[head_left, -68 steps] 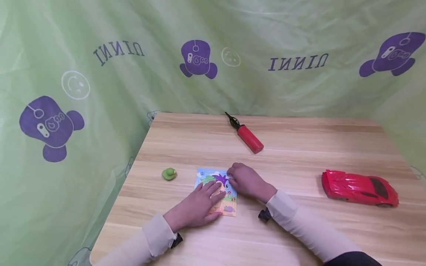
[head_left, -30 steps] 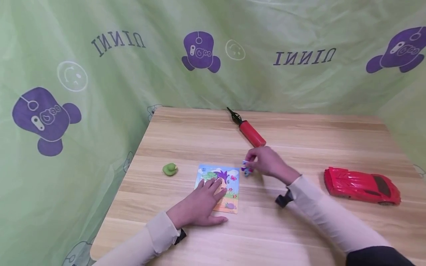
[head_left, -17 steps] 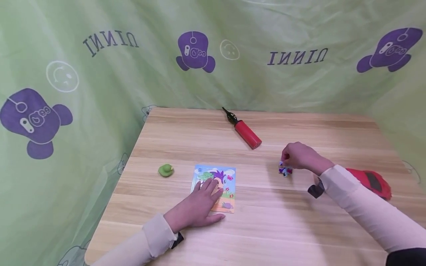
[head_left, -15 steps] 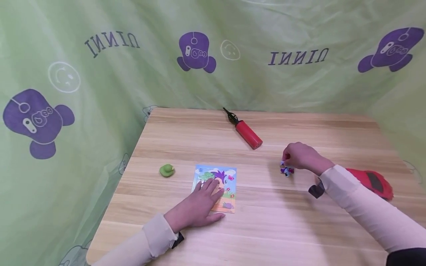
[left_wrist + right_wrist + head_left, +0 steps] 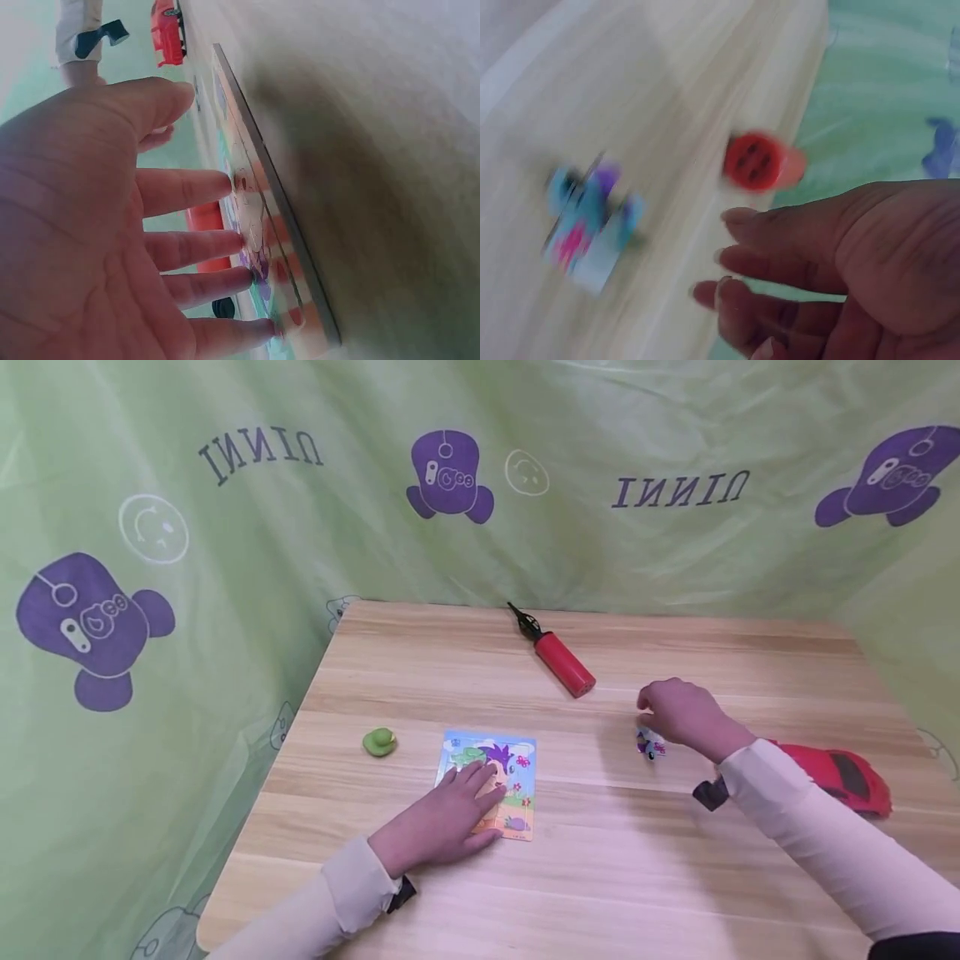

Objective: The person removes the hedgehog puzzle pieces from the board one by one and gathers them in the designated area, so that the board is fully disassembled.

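My left hand (image 5: pixel 442 820) rests on a small picture puzzle (image 5: pixel 520 808), fingers straight and spread over its lower left part, partly hiding the purple-haired figure. In the left wrist view the fingertips of the left hand (image 5: pixel 82 202) meet the puzzle's face near its grey edge. A loose puzzle piece (image 5: pixel 651 748), blue and purple with a pink butterfly, lies on the table right of the puzzle. Just above and beside it hovers my right hand (image 5: pixel 686 714), fingers loosely bent. The right wrist view shows that piece (image 5: pixel 585 232) apart from the fingertips, which hold nothing.
A green toy duck (image 5: pixel 380 742) sits left of the puzzle. The red hand pump (image 5: pixel 564 665) with a black nozzle lies farther back. A red toy car (image 5: pixel 847 777) stands at the right, partly hidden by the right sleeve. Green printed cloth (image 5: pixel 570 552) hangs behind the table (image 5: pixel 600 893).
My right hand has carried the piece rightward from the puzzle's upper right, set it on the table and let go. The left hand has stayed on the puzzle.
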The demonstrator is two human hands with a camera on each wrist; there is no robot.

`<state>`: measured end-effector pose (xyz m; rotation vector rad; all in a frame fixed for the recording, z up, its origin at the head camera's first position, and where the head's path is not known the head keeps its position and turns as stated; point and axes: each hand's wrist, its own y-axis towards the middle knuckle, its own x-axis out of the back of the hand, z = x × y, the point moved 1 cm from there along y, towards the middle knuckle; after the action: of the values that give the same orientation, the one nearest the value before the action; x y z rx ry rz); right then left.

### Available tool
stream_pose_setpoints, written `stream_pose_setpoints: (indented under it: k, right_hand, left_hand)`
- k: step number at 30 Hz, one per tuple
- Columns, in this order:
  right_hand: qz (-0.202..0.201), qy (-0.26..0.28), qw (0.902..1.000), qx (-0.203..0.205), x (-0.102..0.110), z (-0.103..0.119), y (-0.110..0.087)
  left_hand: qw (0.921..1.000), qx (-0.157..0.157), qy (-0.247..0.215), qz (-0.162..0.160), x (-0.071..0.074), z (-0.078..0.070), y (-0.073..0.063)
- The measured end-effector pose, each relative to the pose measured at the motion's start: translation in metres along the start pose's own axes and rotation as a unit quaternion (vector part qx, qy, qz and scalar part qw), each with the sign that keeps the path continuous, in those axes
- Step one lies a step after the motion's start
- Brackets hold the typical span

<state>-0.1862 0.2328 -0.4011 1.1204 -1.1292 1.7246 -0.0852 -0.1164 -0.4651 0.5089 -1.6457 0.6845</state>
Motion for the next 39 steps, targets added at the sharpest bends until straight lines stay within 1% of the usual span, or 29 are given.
stream_pose_setpoints:
  k: [2, 5, 7, 9, 12, 15, 17, 19, 22, 24, 30, 34, 39]
  right_hand:
    - [-0.006, 0.028, 0.9995, 0.015, -0.006, 0.019, 0.004]
    - [-0.012, 0.076, 0.9963, 0.038, -0.019, 0.054, 0.015]
    - [-0.025, 0.092, 0.9935, 0.063, -0.03, 0.079, 0.024]
    - [-0.041, 0.096, 0.9906, 0.089, -0.043, 0.1, 0.033]
    - [-0.054, 0.086, 0.9854, 0.137, -0.06, 0.127, 0.043]
    - [-0.057, 0.069, 0.9819, 0.167, -0.072, 0.145, 0.047]
    - [-0.06, 0.064, 0.9803, 0.177, -0.078, 0.152, 0.048]
    - [-0.067, 0.064, 0.9795, 0.179, -0.082, 0.157, 0.048]
    - [-0.068, 0.086, 0.9806, 0.163, -0.082, 0.164, 0.049]
    - [-0.061, 0.1, 0.9825, 0.145, -0.081, 0.167, 0.051]
    - [-0.024, 0.133, 0.9846, 0.111, -0.079, 0.169, 0.057]
    - [-0.011, 0.17, 0.9815, 0.088, -0.077, 0.169, 0.059]
    - [-0.001, 0.195, 0.9758, 0.098, -0.072, 0.166, 0.057]
  left_hand:
    - [1.0, -0.002, 0.006, -0.003, 0.001, 0.002, 0.0]
    - [0.9994, -0.001, 0.03, -0.015, 0.004, 0.004, -0.001]
    - [0.9989, -0.005, 0.041, -0.024, 0.006, 0.002, -0.003]
    - [0.9986, -0.016, 0.045, -0.024, 0.008, -0.001, -0.005]
    - [0.9985, -0.025, 0.048, -0.012, 0.006, -0.004, -0.009]
    - [0.9986, -0.011, 0.051, 0.005, 0.001, -0.006, -0.013]
    - [0.9991, 0.005, 0.041, 0.01, -0.003, -0.006, -0.016]
    - [0.9994, 0.021, 0.028, 0.008, -0.006, -0.006, -0.018]
    - [0.9992, 0.04, 0.007, 0.001, -0.009, -0.005, -0.022]
    - [0.9989, 0.047, 0.001, -0.003, -0.009, -0.005, -0.024]
    - [0.9986, 0.052, -0.008, 0.007, -0.009, -0.008, -0.027]
    - [0.9989, 0.046, 0.002, 0.001, -0.008, -0.009, -0.026]
    - [0.9989, 0.039, 0.027, 0.004, -0.007, -0.007, -0.025]
